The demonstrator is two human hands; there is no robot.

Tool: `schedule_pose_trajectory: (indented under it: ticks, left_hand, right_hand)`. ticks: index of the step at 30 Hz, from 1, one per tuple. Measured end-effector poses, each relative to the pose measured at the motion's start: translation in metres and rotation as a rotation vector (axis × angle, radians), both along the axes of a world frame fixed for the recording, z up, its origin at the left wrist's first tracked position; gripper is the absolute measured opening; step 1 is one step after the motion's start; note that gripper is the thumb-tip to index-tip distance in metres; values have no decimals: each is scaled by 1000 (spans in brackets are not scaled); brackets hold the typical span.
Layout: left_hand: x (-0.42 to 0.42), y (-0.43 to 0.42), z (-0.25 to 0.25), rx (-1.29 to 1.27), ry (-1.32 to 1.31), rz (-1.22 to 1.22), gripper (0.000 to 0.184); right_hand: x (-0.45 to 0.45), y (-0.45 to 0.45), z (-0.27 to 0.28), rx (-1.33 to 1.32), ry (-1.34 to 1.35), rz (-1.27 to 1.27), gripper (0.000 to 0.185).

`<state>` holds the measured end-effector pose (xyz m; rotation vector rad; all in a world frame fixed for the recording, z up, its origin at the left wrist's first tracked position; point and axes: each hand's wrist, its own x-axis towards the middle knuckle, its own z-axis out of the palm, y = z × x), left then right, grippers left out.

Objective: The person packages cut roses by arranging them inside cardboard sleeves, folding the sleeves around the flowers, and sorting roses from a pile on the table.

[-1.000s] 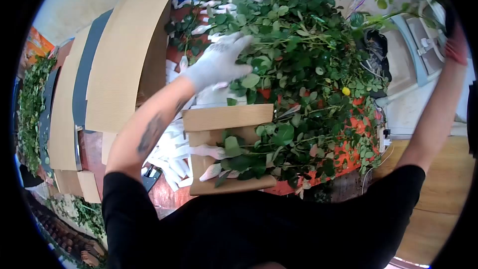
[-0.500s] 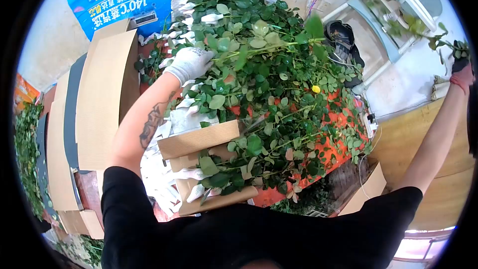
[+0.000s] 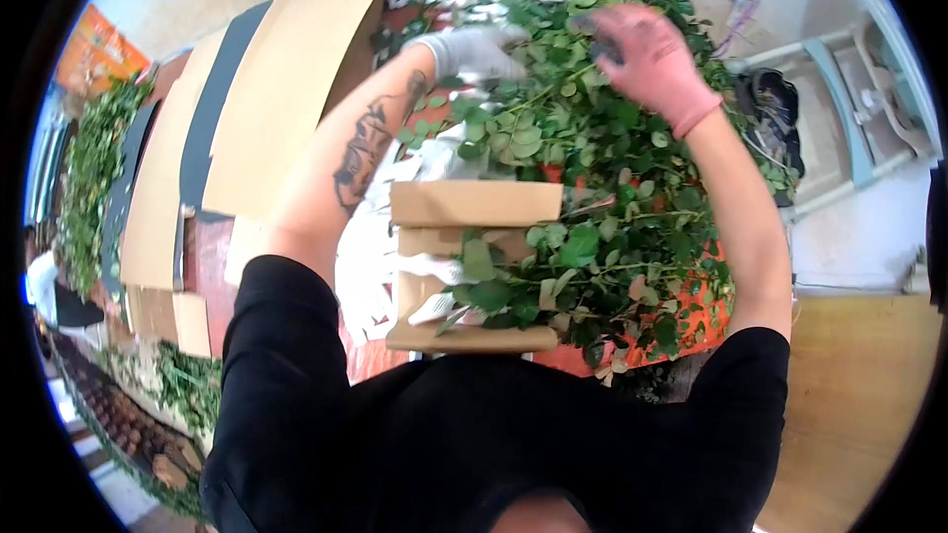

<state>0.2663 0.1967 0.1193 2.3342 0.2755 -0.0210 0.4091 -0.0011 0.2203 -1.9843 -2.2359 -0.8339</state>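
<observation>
My left hand [image 3: 476, 52], in a pale grey knitted glove, is closed around the bud end of a rose stem over the pile; its fingertips are partly blurred. From there the leafy stem slants right toward my right hand [image 3: 642, 57], which wears a pink glove with dark fingertips. Its thumb and fingers are apart above the leaves, slightly smeared by motion. Beneath both hands lies a heap of leafy rose stems [image 3: 632, 153], many buds in white foam net sleeves. Closer to my body, a few sleeved roses [image 3: 432, 309] lie across a cardboard holder [image 3: 476, 203].
Large cardboard sheets [image 3: 286, 89] stand on the left, beside more greenery [image 3: 99, 178]. White paper strips [image 3: 367, 271] lie left of the holder. At the right are a dark shoe [image 3: 773, 109], a pale chair frame [image 3: 839, 99] and a wooden board [image 3: 859, 385].
My right hand has swung in from the far right, where it held a bunch of leaves, to above the roses, without that bunch visible. The view has shifted, and the left hand stays by the buds.
</observation>
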Motion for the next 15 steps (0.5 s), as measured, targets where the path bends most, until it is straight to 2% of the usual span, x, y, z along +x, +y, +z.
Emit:
schedule_pose_trajectory:
  ticks: [2, 4, 5, 8, 10, 12, 15]
  left_hand:
    - [-35, 16, 7, 131, -102, 141, 56]
    - [-67, 11, 7, 76, -58, 265, 41]
    - [-87, -2, 16, 43, 82, 289, 34]
    - [-134, -8, -25, 208, 109, 205, 32]
    - [-158, -18, -37, 252, 282, 307, 34]
    - [-179, -32, -48, 209, 106, 345, 31]
    - [-214, -61, -35, -64, -37, 527, 29]
  right_hand:
    - [-28, 2, -36, -263, 208, 95, 39]
    - [-33, 16, -71, -495, 268, 204, 42]
    - [-37, 24, -89, -498, 221, 273, 43]
    - [-62, 53, -122, -491, 163, 405, 42]
    - [-77, 78, -150, -516, 49, 502, 36]
    - [-84, 97, -183, -595, -140, 450, 34]
    - [-79, 113, -203, -775, -123, 370, 25]
